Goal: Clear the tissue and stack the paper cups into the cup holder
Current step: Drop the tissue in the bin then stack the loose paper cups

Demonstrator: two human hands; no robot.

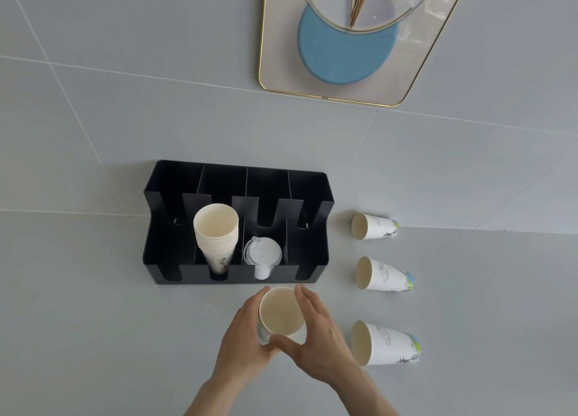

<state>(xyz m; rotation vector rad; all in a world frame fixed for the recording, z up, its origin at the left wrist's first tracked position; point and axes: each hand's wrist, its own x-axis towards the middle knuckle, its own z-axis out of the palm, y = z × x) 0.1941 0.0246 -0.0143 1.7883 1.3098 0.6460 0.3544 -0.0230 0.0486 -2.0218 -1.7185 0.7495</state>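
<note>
Both hands on one paper cup (281, 311) here, mouth up, just in front of the black cup holder (312, 228). The left hand (247, 337) wraps its side and the right hand (322, 337) curls round the other, thumb across the near wall; the cup's base is hidden behind them. Second slot from the left carries a cup stack (215, 237), the next slot white lids (262, 253), the outer two stand free. Right of the holder, three printed cups (375, 275) line up well apart on open grey table (93, 321). At the top, a gold-rimmed tray (281, 71) is cut off by the frame.
</note>
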